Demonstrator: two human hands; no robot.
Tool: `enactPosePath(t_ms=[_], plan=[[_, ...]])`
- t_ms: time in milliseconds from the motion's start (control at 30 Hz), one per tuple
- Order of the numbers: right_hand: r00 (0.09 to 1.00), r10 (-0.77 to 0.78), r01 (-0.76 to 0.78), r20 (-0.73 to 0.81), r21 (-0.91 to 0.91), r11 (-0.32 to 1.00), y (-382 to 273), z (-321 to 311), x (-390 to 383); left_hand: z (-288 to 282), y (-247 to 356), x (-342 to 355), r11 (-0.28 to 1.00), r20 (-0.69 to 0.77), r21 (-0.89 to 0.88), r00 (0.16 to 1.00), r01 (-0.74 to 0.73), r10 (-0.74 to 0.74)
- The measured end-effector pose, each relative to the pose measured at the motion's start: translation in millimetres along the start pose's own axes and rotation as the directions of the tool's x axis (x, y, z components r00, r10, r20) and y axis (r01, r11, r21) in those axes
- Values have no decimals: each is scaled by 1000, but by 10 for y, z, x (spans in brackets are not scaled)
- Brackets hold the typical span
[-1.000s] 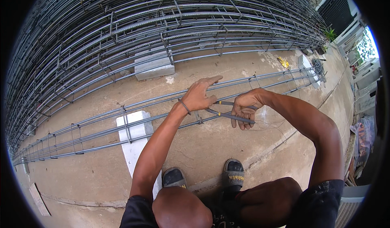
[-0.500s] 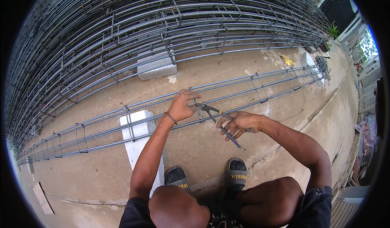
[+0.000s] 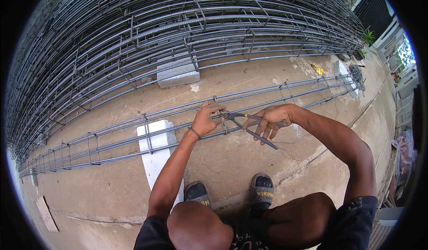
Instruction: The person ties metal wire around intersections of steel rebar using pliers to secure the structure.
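A long, narrow rebar cage [image 3: 249, 105] of thin steel bars and square stirrups runs across in front of me. My left hand [image 3: 206, 120] grips it at a stirrup, its thumb and fingers closed around the steel. In my right hand [image 3: 272, 120] is a pair of pincers [image 3: 265, 140] with grey handles and a yellow band, the handles spread apart. Their jaws meet the cage beside my left fingertips. What sits between the jaws is too small to make out. Thin tie wire [image 3: 292, 151] trails below my right hand.
White blocks [image 3: 151, 154] prop the cage, with another block [image 3: 347, 78] under its right end. Beyond lies a large stack of rebar cages [image 3: 169, 22], resting on a white block [image 3: 178, 71]. A yellow wrapper [image 3: 317, 68] and a flat board [image 3: 47, 214] lie on the concrete.
The view has shifted a little, moving the scene right. The pincers lie at a flatter angle, and my right hand has moved slightly up and right. Both hands stay at the same stirrup.
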State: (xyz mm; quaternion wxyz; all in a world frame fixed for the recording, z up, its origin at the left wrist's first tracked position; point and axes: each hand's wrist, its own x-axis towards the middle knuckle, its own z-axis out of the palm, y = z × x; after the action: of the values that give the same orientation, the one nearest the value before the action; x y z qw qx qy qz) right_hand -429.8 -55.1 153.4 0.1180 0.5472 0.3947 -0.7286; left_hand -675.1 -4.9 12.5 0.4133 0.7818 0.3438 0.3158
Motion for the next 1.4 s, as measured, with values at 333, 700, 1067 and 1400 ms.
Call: enactPosePath(t_ms=[333,700,1067,1400], plan=[[1000,-4,2,31,76,997,-33,-124,31,84,-43,-29,998,-79,-58,997,-2,-2],[983,-37,23,-178,-84,996,-114,22,-29,286,527,-7,899,-106,324,933,-295,345],[911,-260,-134,-321,-825,549,-334,117,-350,755,487,355,953,-61,242,978,-180,200],[682,-623,-449,-384,-892,59,-117,-48,-29,519,500,732,991,188,128,982,-34,9]])
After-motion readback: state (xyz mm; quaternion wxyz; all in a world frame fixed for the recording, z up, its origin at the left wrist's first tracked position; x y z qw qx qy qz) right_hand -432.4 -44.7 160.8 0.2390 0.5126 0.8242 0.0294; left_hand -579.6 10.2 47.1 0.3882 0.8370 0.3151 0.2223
